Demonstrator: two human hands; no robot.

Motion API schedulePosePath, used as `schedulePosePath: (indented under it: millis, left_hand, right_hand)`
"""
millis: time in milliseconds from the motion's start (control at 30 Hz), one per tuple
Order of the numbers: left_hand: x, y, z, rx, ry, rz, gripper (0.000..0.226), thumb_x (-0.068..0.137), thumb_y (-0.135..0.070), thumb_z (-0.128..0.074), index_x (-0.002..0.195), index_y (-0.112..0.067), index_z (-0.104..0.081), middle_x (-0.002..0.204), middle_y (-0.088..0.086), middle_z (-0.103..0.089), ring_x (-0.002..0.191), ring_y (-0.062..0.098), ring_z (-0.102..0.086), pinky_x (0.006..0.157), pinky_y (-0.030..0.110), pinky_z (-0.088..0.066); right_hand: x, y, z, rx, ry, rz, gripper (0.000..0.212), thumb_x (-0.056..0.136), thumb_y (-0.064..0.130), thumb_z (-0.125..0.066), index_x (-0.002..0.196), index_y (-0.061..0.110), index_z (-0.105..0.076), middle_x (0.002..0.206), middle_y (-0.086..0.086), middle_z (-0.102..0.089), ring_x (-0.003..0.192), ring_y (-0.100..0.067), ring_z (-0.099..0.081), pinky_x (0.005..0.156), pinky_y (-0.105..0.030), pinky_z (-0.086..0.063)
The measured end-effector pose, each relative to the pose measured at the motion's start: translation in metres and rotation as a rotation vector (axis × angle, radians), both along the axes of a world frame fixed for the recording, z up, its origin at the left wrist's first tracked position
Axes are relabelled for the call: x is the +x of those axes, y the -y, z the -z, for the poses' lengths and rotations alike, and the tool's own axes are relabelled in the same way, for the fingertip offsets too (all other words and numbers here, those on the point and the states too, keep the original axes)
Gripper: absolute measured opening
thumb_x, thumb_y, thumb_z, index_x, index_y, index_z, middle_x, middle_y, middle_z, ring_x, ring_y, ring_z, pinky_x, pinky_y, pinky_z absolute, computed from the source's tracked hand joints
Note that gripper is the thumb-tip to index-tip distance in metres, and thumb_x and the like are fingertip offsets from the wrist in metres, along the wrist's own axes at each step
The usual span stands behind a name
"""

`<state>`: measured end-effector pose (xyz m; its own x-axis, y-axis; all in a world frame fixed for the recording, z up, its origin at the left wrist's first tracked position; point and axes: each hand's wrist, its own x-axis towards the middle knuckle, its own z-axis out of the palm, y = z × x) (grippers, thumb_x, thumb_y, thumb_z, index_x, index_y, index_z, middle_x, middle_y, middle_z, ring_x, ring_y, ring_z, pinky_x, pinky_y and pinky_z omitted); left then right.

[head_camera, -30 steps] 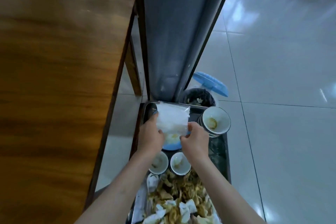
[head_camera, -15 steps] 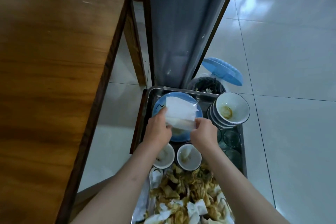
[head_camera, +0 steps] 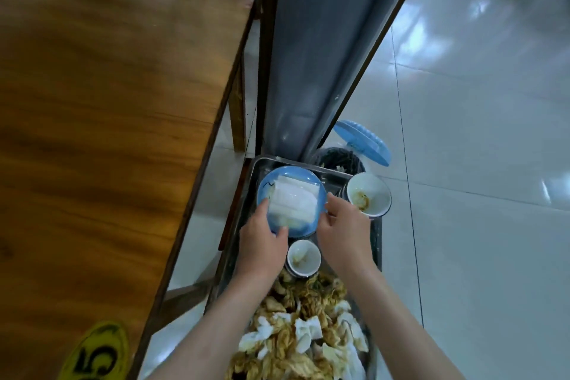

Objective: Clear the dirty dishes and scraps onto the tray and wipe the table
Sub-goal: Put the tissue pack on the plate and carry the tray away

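Head view: a glossy wooden desk (head_camera: 101,120) fills the left, with a yellow number sticker (head_camera: 95,355) at its near corner. To its right a grey bench seat (head_camera: 314,49) runs away over pale, shiny floor tiles (head_camera: 481,145). A metal tray (head_camera: 257,170) sits below the bench's near end, beside a dark bin with a blue lid (head_camera: 362,142).

The tray's near end is cut off by the frame and heaped with food scraps and crumpled napkins (head_camera: 305,333). Stacked bowls (head_camera: 368,194) and a small cup (head_camera: 303,256) are soiled.

Both forearms reach forward. The left hand (head_camera: 262,241) and right hand (head_camera: 342,228) each pinch an edge of a white folded cloth (head_camera: 293,200) over the blue plate (head_camera: 265,188).
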<state>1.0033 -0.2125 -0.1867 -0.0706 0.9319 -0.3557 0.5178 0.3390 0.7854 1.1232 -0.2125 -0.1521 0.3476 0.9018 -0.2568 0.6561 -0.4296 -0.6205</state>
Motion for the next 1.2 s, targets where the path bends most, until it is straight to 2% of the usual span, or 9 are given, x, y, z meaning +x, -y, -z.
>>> schedulePosePath:
  millis: [100, 233, 300, 367, 500, 667, 800, 1100, 1200]
  left_hand:
    - [0.001, 0.012, -0.024, 0.024, 0.035, -0.071, 0.060, 0.087, -0.014, -0.062, 0.142, -0.025, -0.038, 0.137, -0.003, -0.050, 0.125, 0.012, -0.046, 0.089, 0.015, -0.033]
    - [0.011, 0.015, -0.044, 0.066, 0.002, -0.161, 0.060, 0.086, -0.013, -0.064, 0.140, -0.020, -0.040, 0.136, -0.003, -0.051, 0.123, 0.011, -0.046, 0.087, 0.010, -0.027]
    - [0.019, 0.013, -0.051, 0.083, -0.004, -0.201, 0.059, 0.085, -0.012, -0.064, 0.139, -0.019, -0.042, 0.133, -0.003, -0.053, 0.119, 0.008, -0.047, 0.084, 0.007, -0.025]
    - [0.028, 0.014, -0.056, 0.091, -0.031, -0.254, 0.059, 0.085, -0.013, -0.065, 0.139, -0.017, -0.042, 0.132, 0.000, -0.054, 0.121, 0.014, -0.048, 0.085, 0.009, -0.025]
    - [0.045, 0.029, -0.059, 0.151, -0.104, -0.306, 0.063, 0.081, -0.014, -0.070, 0.138, -0.013, -0.043, 0.131, 0.000, -0.054, 0.123, 0.019, -0.049, 0.088, 0.001, -0.024]
    - [0.060, 0.072, -0.048, 0.074, -0.138, -0.408, 0.084, 0.077, -0.042, -0.069, 0.146, -0.017, -0.029, 0.145, -0.006, -0.037, 0.132, 0.009, -0.035, 0.102, 0.020, -0.029]
    - [0.062, 0.109, -0.032, -0.006, -0.192, -0.515, 0.083, 0.077, -0.022, -0.075, 0.146, -0.020, -0.029, 0.144, -0.007, -0.041, 0.132, 0.010, -0.037, 0.104, 0.021, -0.028]
    - [0.058, 0.151, -0.020, -0.133, -0.221, -0.728, 0.085, 0.076, -0.026, -0.076, 0.146, -0.023, -0.028, 0.137, -0.007, -0.049, 0.115, 0.016, -0.054, 0.097, 0.027, -0.041]
    - [0.068, 0.150, -0.017, -0.127, -0.207, -0.824, 0.082, 0.077, -0.021, -0.075, 0.145, -0.025, -0.030, 0.137, -0.007, -0.048, 0.122, 0.016, -0.049, 0.100, 0.026, -0.037]
  right_hand:
    - [0.002, -0.003, -0.032, 0.010, -0.023, -0.049, 0.024, 0.091, 0.011, -0.046, 0.109, 0.004, -0.061, 0.099, -0.013, -0.066, 0.076, -0.014, -0.043, 0.070, -0.026, -0.036]
    - [0.008, -0.017, -0.054, 0.040, -0.018, -0.153, 0.010, 0.091, 0.011, -0.045, 0.091, 0.020, -0.050, 0.084, -0.003, -0.054, 0.075, -0.018, -0.044, 0.069, -0.024, -0.037]
    - [0.014, -0.023, -0.058, 0.029, -0.035, -0.183, 0.022, 0.092, 0.013, -0.047, 0.110, 0.017, -0.059, 0.100, -0.004, -0.063, 0.092, -0.021, -0.057, 0.083, -0.028, -0.046]
    - [0.024, -0.027, -0.060, -0.015, -0.046, -0.240, 0.038, 0.092, 0.015, -0.050, 0.130, 0.015, -0.052, 0.122, -0.003, -0.061, 0.108, -0.020, -0.058, 0.094, -0.035, -0.047]
    - [0.054, -0.028, -0.055, -0.079, -0.072, -0.476, 0.057, 0.085, 0.021, -0.065, 0.138, 0.021, -0.043, 0.130, 0.003, -0.056, 0.116, -0.012, -0.054, 0.092, -0.028, -0.048]
    - [0.083, -0.030, -0.050, -0.112, -0.034, -0.720, 0.070, 0.078, 0.024, -0.073, 0.140, 0.024, -0.040, 0.133, 0.002, -0.053, 0.119, -0.013, -0.052, 0.093, -0.035, -0.049]
    - [0.086, -0.030, -0.046, -0.141, 0.031, -0.857, 0.073, 0.078, 0.031, -0.073, 0.142, 0.029, -0.037, 0.137, 0.006, -0.050, 0.123, -0.014, -0.048, 0.097, -0.030, -0.043]
    - [0.069, -0.032, -0.034, -0.170, 0.102, -0.991, 0.074, 0.078, 0.035, -0.072, 0.142, 0.032, -0.035, 0.138, 0.003, -0.048, 0.124, -0.020, -0.045, 0.094, -0.031, -0.042]
    - [0.067, -0.043, -0.029, -0.196, 0.063, -1.018, 0.072, 0.078, 0.035, -0.073, 0.141, 0.031, -0.038, 0.133, 0.004, -0.051, 0.110, -0.013, -0.048, 0.079, -0.015, -0.041]
